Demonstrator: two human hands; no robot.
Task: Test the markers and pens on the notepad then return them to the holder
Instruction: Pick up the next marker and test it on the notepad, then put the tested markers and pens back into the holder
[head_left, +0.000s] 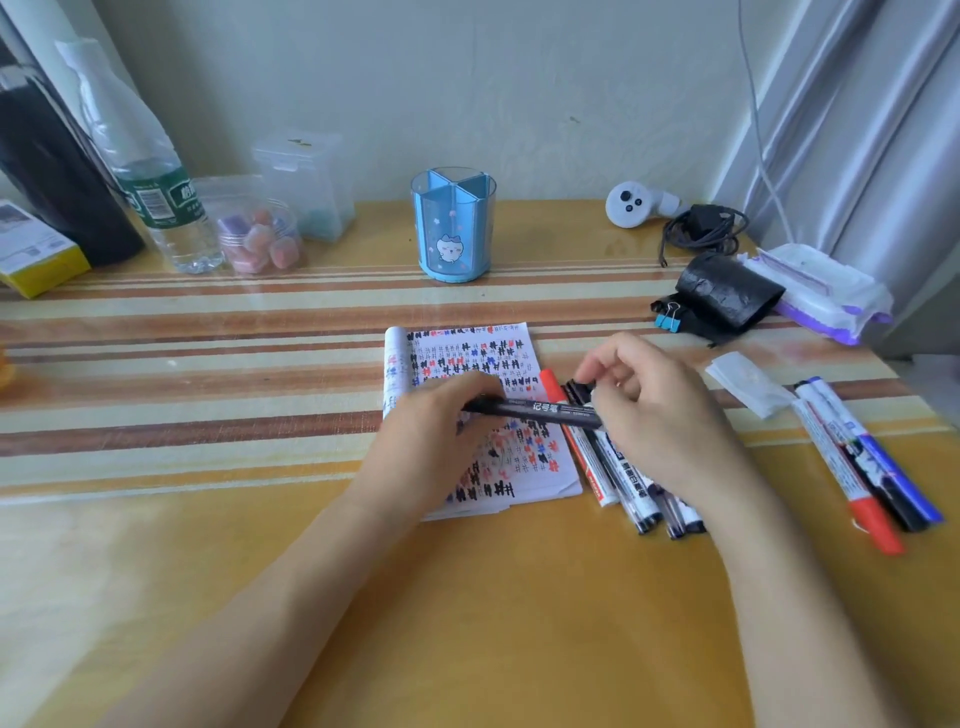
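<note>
Both hands grip one black marker (550, 411), held crosswise over the notepad (467, 353) at the desk's (467, 597) centre. The left hand (441, 421) curls round its left end and the right hand (654, 410) pinches its right end. At twelve o'clock from the notepad stands the blue holder (453, 228), clear-walled and split by partitions. At ten o'clock a clear jar (260, 239) holds pink, orange and purple cubes. More markers (618, 467) lie touching the notepad at three o'clock.
</note>
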